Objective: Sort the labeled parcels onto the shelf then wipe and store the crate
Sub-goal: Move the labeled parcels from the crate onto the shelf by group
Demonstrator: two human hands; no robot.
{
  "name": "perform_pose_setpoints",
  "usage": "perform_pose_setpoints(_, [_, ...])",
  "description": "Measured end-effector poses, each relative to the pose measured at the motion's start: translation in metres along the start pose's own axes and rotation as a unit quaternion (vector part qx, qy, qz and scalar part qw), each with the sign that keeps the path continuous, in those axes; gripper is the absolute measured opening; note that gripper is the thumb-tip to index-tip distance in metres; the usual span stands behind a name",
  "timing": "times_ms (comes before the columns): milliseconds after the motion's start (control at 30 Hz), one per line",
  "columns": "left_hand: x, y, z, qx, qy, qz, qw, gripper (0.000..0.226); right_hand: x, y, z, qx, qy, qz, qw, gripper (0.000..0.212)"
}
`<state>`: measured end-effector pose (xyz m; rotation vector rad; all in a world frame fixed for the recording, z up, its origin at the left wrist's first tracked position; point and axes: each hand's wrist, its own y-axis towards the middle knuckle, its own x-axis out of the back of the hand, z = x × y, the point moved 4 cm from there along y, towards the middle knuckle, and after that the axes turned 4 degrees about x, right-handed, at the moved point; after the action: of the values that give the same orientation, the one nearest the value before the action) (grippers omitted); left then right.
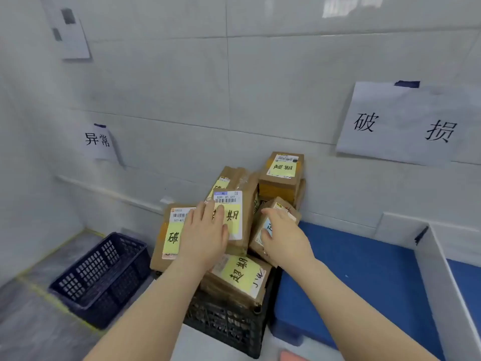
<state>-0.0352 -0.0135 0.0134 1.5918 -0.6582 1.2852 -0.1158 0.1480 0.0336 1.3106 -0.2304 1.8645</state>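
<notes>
A paper sign reading 破损 (pixel 406 123) and a smaller one reading 异常 (pixel 97 140) hang taped on the white tiled wall (pixel 234 87).

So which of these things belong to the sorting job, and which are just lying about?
Job: labelled parcels, black crate, blue shelf, wall signs.
Lying about: blue basket, taped paper sheet.

bare arms extended forward, left hand (pixel 205 237) flat — right hand (pixel 282 237) curled, gripping
</notes>
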Motion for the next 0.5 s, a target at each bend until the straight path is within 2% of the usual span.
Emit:
perform_pose_setpoints(133, [-0.012,0.020,0.019,-0.001,-0.051,-0.006,0.999,0.059,-0.026,0.027,0.024,0.016,0.053,-0.013,0.998,0.036])
perform_pose_setpoints(267, [-0.027,0.036,0.023,-0.046,-0.101,-0.012,0.994,0.044,-0.047,0.044,0.026,-0.022,0.079,-0.040,0.996,0.041])
perform_pose_setpoints(500, [-0.041,0.037,0.024,-0.062,-0.125,-0.007,0.990,0.049,-0.073,0.041,0.019,-0.070,0.144,-0.054,0.986,0.047])
